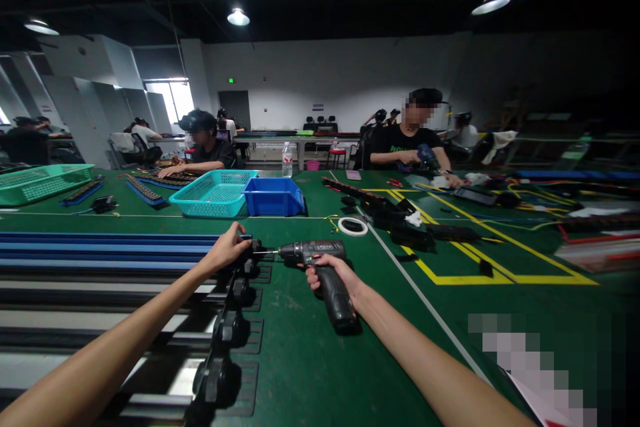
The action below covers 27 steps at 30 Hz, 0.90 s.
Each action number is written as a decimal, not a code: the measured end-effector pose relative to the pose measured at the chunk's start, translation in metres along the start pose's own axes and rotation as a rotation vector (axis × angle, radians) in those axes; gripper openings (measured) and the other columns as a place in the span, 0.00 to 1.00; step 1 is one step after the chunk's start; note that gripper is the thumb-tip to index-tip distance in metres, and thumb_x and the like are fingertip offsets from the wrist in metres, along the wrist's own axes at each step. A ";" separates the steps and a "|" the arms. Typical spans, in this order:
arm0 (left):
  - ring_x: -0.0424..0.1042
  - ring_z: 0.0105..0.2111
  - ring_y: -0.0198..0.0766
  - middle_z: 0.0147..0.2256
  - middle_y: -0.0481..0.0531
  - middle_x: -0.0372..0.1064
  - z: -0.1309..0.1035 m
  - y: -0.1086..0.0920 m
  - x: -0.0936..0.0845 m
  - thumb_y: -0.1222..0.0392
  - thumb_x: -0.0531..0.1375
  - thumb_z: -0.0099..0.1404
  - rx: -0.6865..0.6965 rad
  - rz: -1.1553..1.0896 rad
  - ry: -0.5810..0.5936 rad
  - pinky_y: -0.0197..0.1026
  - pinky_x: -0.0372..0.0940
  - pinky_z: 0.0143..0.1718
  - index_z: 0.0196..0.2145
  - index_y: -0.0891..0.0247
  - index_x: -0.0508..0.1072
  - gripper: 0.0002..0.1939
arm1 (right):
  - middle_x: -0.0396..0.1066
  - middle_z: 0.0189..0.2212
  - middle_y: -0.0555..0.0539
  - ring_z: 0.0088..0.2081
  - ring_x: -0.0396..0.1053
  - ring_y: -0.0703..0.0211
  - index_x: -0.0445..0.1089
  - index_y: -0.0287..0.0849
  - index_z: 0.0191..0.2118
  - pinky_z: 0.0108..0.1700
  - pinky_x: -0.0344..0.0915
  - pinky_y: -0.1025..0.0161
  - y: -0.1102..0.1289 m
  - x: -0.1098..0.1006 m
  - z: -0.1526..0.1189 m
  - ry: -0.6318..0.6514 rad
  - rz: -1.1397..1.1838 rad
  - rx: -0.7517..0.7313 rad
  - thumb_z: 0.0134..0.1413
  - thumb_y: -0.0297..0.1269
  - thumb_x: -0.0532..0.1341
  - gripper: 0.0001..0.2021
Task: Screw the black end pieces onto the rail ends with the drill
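My right hand (pixel 333 273) is wrapped round the grip of a black cordless drill (pixel 320 252). Its long thin bit (pixel 266 252) points left, its tip close to a black end cap (pixel 255 245) on the farthest of several long bars. Bent at that same cap, the fingers of my left hand (pixel 229 248) pinch it; their tips are partly hidden. The bars, some blue (pixel 125 248) and others black or silver, lie side by side on the left, with more black knobbed end pieces (pixel 225 327) along their right ends.
Past the bars stand a turquoise basket (pixel 215 207) and a blue bin (pixel 274 205) on the green table (pixel 300 373). A roll of white tape (pixel 353 226) lies beyond the drill. Dark strips and wires (pixel 400 220) spread rightward. Co-workers (pixel 413 140) sit across the table.
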<state>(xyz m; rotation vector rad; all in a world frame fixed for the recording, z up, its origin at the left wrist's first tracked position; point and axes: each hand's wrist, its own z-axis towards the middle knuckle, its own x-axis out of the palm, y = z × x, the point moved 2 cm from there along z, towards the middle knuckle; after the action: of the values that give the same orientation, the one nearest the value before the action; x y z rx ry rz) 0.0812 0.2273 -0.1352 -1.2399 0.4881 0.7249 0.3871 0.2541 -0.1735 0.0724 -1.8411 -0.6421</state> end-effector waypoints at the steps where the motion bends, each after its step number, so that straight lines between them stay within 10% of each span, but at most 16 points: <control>1: 0.58 0.20 0.31 0.21 0.42 0.63 0.000 0.000 0.000 0.49 0.56 0.60 0.000 0.004 -0.001 0.32 0.50 0.23 0.41 0.62 0.59 0.16 | 0.61 0.26 0.47 0.27 0.60 0.65 0.59 0.34 0.37 0.29 0.63 0.70 0.000 0.000 0.000 0.000 0.002 0.000 0.48 0.31 0.57 0.10; 27: 0.59 0.21 0.31 0.22 0.43 0.63 0.000 0.000 0.001 0.51 0.56 0.60 -0.024 0.061 -0.023 0.33 0.51 0.24 0.41 0.62 0.60 0.15 | 0.63 0.26 0.47 0.27 0.61 0.66 0.61 0.32 0.37 0.29 0.64 0.71 -0.001 -0.005 0.001 -0.054 -0.090 -0.014 0.50 0.32 0.58 0.10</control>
<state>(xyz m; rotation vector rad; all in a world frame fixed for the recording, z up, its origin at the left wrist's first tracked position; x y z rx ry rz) 0.0819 0.2276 -0.1359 -1.2422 0.5011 0.7980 0.3877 0.2559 -0.1784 0.1305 -1.8938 -0.7266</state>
